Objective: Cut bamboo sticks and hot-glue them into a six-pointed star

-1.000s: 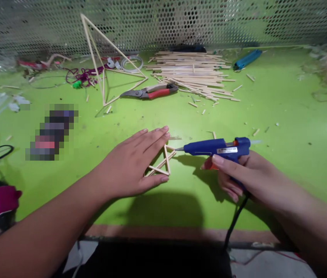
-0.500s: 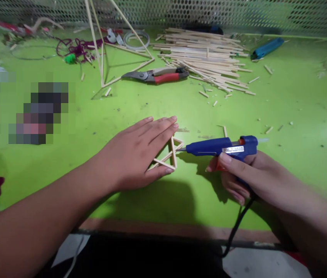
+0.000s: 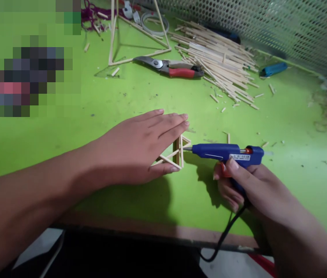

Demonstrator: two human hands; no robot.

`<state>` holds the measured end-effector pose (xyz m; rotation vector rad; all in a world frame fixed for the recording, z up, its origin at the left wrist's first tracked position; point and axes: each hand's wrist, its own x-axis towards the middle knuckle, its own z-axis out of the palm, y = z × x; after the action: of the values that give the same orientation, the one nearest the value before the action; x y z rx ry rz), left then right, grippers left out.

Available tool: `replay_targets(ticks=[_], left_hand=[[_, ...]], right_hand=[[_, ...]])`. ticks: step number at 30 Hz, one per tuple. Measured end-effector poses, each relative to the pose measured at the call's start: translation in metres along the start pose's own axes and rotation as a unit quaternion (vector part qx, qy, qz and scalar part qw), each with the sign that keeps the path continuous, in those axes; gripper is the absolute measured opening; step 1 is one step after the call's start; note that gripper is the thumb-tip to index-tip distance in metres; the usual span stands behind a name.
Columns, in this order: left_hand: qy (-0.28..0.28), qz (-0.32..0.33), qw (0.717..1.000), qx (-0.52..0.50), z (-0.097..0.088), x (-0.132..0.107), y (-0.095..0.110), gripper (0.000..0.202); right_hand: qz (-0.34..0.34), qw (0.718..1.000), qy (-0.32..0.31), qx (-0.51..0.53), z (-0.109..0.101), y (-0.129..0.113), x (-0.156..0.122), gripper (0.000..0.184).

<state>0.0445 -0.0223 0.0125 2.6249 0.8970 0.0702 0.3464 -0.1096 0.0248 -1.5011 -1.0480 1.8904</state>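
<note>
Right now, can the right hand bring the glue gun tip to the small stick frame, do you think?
Probably yes. The right hand holds the blue hot glue gun, its nozzle just beside the small stick frame, with nothing between them. The left hand lies on the frame's other side, leaving the nozzle's side free.

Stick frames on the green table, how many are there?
2: a large frame beside the red-handled cutters, cut off by the top edge of view, and a small frame under the left hand.
</note>
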Motion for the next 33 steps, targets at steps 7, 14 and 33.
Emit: replay_targets(ticks=[7, 14, 33], left_hand=[[0.037, -0.004, 0.997, -0.063, 0.0077, 0.0002, -0.0024, 0.085], [0.037, 0.000, 0.998, -0.059, 0.0082, 0.0004, -0.0011, 0.086], [0.020, -0.011, 0.998, -0.061, 0.0059, 0.0024, -0.0001, 0.089]], right_hand=[[0.015, 1.000, -0.002, -0.021, -0.0020, 0.0012, -0.0020, 0.053], [0.012, 0.999, 0.018, -0.032, -0.0020, 0.0053, -0.0022, 0.055], [-0.003, 0.997, 0.007, -0.081, -0.0057, 0.0070, -0.0042, 0.061]])
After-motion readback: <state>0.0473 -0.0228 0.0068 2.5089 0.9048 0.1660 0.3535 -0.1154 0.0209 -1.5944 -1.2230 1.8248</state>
